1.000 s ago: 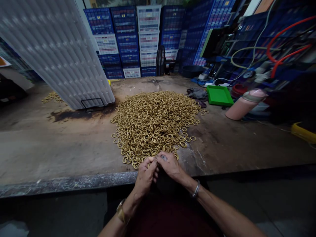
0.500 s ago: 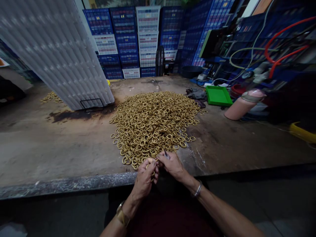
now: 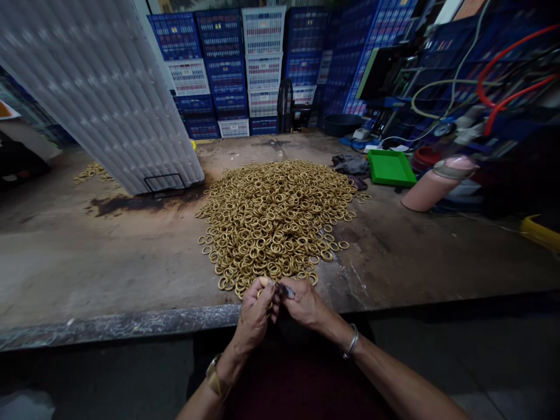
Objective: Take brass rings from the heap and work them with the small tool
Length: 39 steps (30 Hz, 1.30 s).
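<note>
Rings [image 3: 280,213] are heaped on the workbench [image 3: 109,256]; crates [image 3: 263,70] are stacked behind; a tray [image 3: 391,169] is placed to the right.

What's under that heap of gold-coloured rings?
The heap of rings rests on the tabletop, visible around its edges; whatever lies directly beneath is covered and can't be seen.

Brass-gold rings [image 3: 275,216], bright green tray [image 3: 391,168]

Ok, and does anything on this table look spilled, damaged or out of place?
Yes. A dark, uneven stain marks the tabletop at the foot of the white ribbed sheets, unlike the paler surface around it. A small cluster of gold-coloured pieces also lies left of their base, apart from the main ring pile.
</note>
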### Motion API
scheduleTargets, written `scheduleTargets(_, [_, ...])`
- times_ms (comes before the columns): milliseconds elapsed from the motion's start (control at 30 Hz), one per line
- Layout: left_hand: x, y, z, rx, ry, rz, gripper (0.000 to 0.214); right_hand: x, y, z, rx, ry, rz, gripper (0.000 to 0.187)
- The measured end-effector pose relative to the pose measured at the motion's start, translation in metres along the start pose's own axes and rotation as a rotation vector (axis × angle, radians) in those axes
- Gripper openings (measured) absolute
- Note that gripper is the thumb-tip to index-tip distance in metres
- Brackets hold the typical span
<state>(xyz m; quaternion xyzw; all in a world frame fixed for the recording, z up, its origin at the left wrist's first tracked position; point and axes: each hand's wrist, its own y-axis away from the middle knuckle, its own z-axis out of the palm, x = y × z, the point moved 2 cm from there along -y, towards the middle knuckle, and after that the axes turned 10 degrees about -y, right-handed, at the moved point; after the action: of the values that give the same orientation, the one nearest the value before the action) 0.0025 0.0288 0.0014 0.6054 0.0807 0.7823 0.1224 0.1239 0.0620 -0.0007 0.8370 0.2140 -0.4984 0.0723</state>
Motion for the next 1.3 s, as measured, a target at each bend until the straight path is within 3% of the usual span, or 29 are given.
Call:
scheduleTargets(233, [-0.002,0.0,-0.003,-0.008,-0.128,0.039,0.033,0.0,0.0,0.0,-0.021,0.007,0.01,0.015])
scheduleTargets(533, [0.004,0.007,-0.006,-0.029,-0.248,0.144,0.033,-0.014,0.0,-0.012,-0.195,0.179,0.012,0.011])
scheduleTargets(633, [0.007,0.022,-0.004,-0.069,-0.177,0.091,0.031,-0.015,0.001,-0.017,-0.133,0.295,0.048,0.01])
scheduleTargets(767, [0.014,0.038,0.004,-0.237,0.005,0.002,0.029,0.002,0.005,-0.033,0.052,0.315,0.12,0.013])
scheduleTargets(933, [0.012,0.03,0.002,-0.214,0.1,-0.095,0.03,0.034,0.015,-0.062,0.327,0.273,0.221,0.018])
scheduleTargets(1067, [0.006,0.023,0.001,-0.228,0.147,-0.119,0.021,0.045,0.018,-0.067,0.287,0.316,0.273,0.021])
scheduleTargets(1300, [0.0,0.019,-0.003,-0.24,0.324,-0.168,0.013,0.039,0.011,-0.062,0.233,0.423,0.293,0.022])
